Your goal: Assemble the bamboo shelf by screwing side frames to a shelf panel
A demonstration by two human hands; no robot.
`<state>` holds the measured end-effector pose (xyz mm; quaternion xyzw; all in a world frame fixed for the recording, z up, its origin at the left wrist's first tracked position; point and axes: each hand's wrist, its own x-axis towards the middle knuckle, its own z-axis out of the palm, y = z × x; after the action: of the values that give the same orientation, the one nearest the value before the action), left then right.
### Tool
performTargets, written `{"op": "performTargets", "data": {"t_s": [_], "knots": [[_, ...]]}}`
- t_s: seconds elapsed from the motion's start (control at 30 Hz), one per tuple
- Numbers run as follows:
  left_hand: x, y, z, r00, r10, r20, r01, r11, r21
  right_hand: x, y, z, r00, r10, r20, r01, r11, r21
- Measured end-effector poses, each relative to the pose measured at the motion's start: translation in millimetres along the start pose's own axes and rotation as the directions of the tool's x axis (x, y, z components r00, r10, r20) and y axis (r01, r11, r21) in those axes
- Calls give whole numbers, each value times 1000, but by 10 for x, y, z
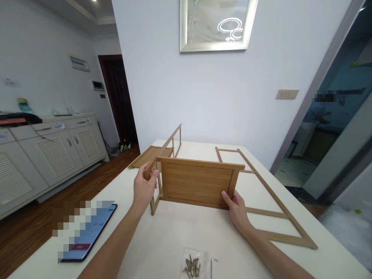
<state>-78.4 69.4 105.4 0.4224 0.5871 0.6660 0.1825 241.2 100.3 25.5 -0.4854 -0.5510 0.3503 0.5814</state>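
Observation:
My left hand [145, 186] is closed around the near end of a wooden side frame [170, 141], which stands on its long edge and runs away from me. My right hand [236, 207] grips the lower right corner of a wooden shelf panel [199, 182], thumb on its face. The panel stands upright on its long side, its left end against the side frame. Whether the two are joined, I cannot tell. A second wooden panel [149, 155] lies flat behind the side frame on the left.
Another ladder-like frame [270, 190] lies flat on the right of the white table [174, 236]. Near the front edge are a clear bag of screws [192, 267] and a hex key [212, 266]. A phone [90, 232] lies at the left. A wall [229, 108] rises behind the table.

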Motion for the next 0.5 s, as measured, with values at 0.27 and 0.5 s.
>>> {"op": "performTargets", "data": {"t_s": [0.27, 0.5], "knots": [[-124, -312, 9, 997, -30, 73, 27, 999, 46, 16, 8, -39, 999, 37, 17, -37, 999, 15], [-177, -474, 103, 984, -86, 157, 83, 996, 24, 87, 116, -99, 992, 117, -40, -117, 993, 1]]}}
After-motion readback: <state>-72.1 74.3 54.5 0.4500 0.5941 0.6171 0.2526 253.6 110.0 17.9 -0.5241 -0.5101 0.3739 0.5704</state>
